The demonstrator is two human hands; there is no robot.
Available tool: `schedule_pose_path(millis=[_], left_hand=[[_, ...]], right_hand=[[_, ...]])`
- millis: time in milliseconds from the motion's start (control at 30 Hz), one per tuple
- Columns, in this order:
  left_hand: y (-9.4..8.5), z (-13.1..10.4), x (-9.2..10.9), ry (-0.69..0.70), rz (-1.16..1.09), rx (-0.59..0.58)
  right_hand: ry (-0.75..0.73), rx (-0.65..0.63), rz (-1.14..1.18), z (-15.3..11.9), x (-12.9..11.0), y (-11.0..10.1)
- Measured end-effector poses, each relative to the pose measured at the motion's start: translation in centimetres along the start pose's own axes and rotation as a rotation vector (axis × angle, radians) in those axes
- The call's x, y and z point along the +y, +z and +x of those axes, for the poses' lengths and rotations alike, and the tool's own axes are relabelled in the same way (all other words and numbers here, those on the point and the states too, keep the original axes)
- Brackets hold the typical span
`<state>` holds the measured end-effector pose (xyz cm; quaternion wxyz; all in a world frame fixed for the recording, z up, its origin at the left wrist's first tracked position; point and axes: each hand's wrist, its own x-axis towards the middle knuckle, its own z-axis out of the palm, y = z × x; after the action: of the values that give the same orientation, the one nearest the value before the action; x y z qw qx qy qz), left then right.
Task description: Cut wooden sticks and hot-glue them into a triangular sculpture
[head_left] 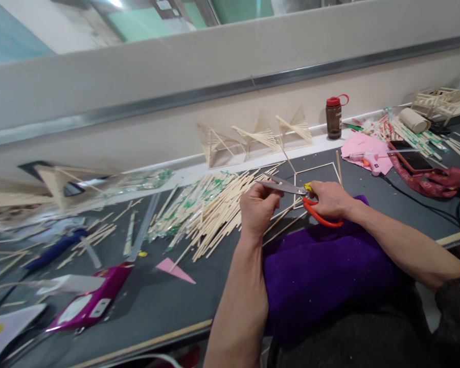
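Scissors (301, 190) in right hand (329, 198), blades (285, 187) parted — close at left hand (256, 207)

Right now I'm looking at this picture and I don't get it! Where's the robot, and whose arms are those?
There's no robot here, just a person working with two bare hands. A camera worn on the person's head looks forward and down, so you see nearly what they see. The right hand holds scissors with orange and yellow handles. The left hand is up by the blades; whether it pinches something small is hard to tell. On the dark table lie lots of thin wooden sticks, a pink triangle and a glue gun. Purple cloth lies below the hands.
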<state>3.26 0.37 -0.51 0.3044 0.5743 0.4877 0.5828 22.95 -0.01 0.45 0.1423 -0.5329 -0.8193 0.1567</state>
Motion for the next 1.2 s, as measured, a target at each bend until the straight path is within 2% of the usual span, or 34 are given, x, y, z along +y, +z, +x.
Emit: schedule_pose_path(millis=[133,300,533,767,867,1000,1100,1200], left_hand=[[-0.09,-0.37,0.32,0.03,0.049,0.02],[-0.53,-0.45,0.7,0.053,0.094,-0.029],[-0.45,-0.16,0.03,0.03,0.08,-0.015],[-0.4,-0.33,-0.25,0.049,0.067,-0.145],[-0.27,-0.34,-0.16,0.008,0.007,-0.195],[-0.09,-0.43,0.15,-0.048,-0.071,-0.214],[-0.02,-0.48,0.31,-0.046,-0.053,-0.221],[-0.03,-0.47,0.4,-0.048,-0.04,-0.227]], right_hand=[[-0.009,0.018,0.009,0.05,0.29,0.11],[-0.01,0.018,0.007,0.23,0.44,0.29],[0.024,-0.025,0.006,0.17,0.06,-0.05],[-0.016,0.016,0.088,0.05,0.26,0.16],[-0.045,0.033,0.087,0.1,0.45,0.44],[-0.046,0.013,0.094,0.05,0.41,0.37],[-0.033,-0.034,0.08,-0.07,0.29,0.14],[-0.032,-0.029,0.051,-0.12,0.26,0.06]])
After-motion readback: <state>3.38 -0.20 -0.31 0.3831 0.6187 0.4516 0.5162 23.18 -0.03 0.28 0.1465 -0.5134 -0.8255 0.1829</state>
